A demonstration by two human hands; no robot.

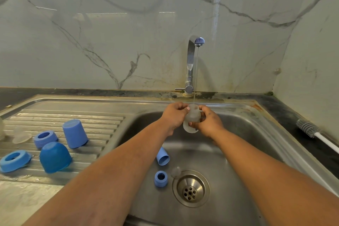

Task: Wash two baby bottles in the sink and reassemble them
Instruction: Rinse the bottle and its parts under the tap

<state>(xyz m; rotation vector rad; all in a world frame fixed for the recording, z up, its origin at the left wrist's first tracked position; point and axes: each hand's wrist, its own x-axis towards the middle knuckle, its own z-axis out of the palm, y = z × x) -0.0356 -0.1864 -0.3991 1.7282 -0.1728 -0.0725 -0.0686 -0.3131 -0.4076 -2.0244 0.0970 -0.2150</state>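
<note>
Head camera: my left hand (174,115) and right hand (208,122) both grip 1 translucent plastic baby-bottle piece (191,119) under the chrome tap's (190,64) thin stream, above the steel sink (256,124); no writing is legible.

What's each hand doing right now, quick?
Left hand: closed, fingers curled round the clear silicone teat under the running tap.
Right hand: closed, gripping the same teat from the other side.
</note>
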